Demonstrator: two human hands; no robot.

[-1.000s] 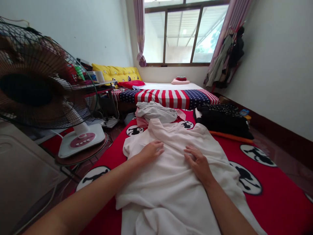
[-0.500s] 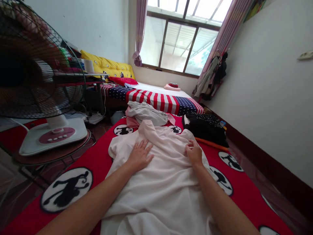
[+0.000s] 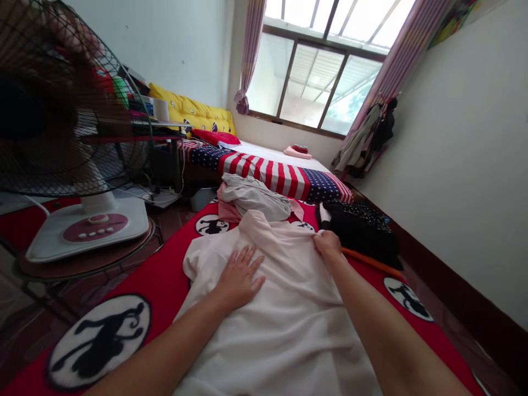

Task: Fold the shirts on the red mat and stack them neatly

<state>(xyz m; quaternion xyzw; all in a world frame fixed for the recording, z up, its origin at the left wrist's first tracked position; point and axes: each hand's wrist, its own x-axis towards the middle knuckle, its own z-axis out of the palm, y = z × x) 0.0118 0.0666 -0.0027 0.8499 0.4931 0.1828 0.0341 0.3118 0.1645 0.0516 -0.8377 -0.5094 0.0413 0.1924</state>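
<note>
A pale pink long garment [image 3: 280,330] lies spread over a red mat [image 3: 159,286] printed with black-and-white circles. My left hand [image 3: 241,278] rests flat on the garment, fingers spread. At the garment's far edge, my right hand [image 3: 328,245] pinches a fold of the cloth between its fingers. A crumpled grey garment [image 3: 251,197] on pink cloth lies just beyond the pale pink one. Beyond my right hand is a pile of black clothes [image 3: 358,234], with a long orange item [image 3: 371,261] along its near side.
A standing electric fan [image 3: 61,121] with a white base [image 3: 86,231] stands at left on a round mat. Farther away is a bed with a stars-and-stripes sheet [image 3: 268,176]. A wall [image 3: 454,176] runs along the right; a window [image 3: 313,82] is ahead.
My right hand has gathered the garment's far edge into a pinch. My left hand has shifted slightly on the cloth, and the whole view has tilted.
</note>
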